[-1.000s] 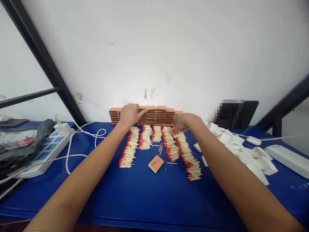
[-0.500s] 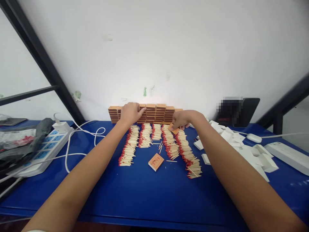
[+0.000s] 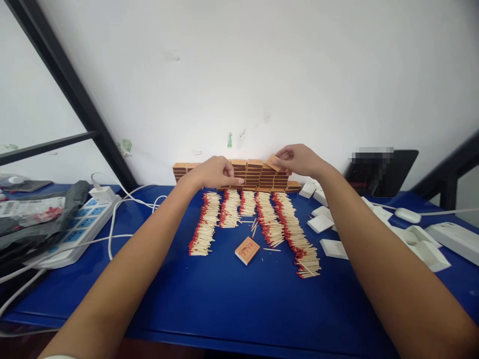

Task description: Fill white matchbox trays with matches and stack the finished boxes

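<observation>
My right hand pinches an orange matchbox at the top of the right-hand stacks. Its top face is turned toward me. In front of the middle stacks hovers my left hand, empty, its thumb stretched out apart from the bent fingers. Behind both hands the stacked matchboxes form a low wall of brown-sided columns against the white wall. A single matchbox lies face up on the blue table. Rows of red-headed matches fan out before the stacks, with a few loose sticks between them.
To the right lie white matchbox trays, a white earbud case and a dark screen. On the left are a power strip with white cables and a grey plastic bag. The blue table's front edge runs below.
My right hand has lifted the matchbox from above the match rows up to the stack tops. My left hand has shifted slightly right, and the whole view has turned a little left.
</observation>
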`<action>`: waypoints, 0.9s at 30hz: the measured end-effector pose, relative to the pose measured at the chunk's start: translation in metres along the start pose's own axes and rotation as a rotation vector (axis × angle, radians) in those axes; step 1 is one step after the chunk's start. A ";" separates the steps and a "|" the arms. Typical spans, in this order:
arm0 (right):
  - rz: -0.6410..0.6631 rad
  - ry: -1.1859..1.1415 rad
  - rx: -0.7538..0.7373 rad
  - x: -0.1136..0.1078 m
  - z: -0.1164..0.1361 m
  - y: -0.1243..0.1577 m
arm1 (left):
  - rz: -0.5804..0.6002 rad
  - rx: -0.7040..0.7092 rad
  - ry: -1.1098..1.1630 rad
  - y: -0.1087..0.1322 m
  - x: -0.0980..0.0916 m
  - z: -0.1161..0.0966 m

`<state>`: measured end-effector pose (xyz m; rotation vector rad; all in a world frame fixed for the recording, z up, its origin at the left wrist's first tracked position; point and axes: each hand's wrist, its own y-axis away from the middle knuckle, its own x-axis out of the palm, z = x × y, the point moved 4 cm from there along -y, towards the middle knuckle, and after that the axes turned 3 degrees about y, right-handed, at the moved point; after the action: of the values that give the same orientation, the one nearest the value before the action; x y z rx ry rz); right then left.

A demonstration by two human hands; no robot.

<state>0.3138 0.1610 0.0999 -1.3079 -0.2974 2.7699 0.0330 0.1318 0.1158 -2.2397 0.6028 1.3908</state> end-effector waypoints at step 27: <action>-0.386 0.322 -0.115 -0.001 0.013 0.003 | 0.388 -0.066 -0.168 0.019 0.020 -0.035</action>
<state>0.3043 0.1563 0.1080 -1.5071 -0.6187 2.2168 0.0554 0.0941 0.1089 -2.1005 0.9829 1.7868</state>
